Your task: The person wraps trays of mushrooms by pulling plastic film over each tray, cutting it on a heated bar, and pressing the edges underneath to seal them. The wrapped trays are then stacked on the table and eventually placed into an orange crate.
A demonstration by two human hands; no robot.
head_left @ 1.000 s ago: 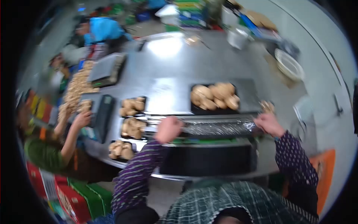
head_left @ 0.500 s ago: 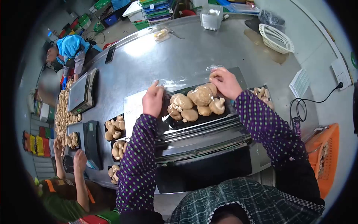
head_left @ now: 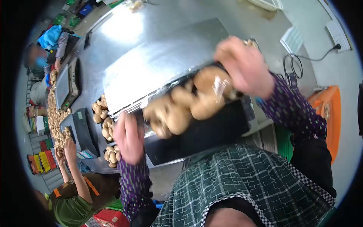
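Note:
A black tray (head_left: pixel 186 78) heaped with large brown mushrooms (head_left: pixel 177 117) is held between my two hands above the front of a wrapping machine (head_left: pixel 200 138). Shiny clear film (head_left: pixel 220 86) lies over the mushrooms at the right. My left hand (head_left: pixel 129 138) is closed on the tray's left end, fingers blurred by motion. At the right end, my right hand (head_left: pixel 245 66) grips the tray from above, its fingertips partly hidden. The tray sits tilted in view, right end farther from me, and is smeared by movement.
Several smaller mushroom trays (head_left: pixel 107 128) stand left of the machine. Beyond them are scales (head_left: pixel 81 130), a long mushroom pile (head_left: pixel 53 117) and a co-worker's hands (head_left: pixel 68 149). An orange crate (head_left: pixel 329 113) and a power cable (head_left: pixel 300 70) are at the right.
Both hands have moved from the film's far edge to the tray's ends. The tray has come off the machine top, towards me, and turned. My view has shifted down.

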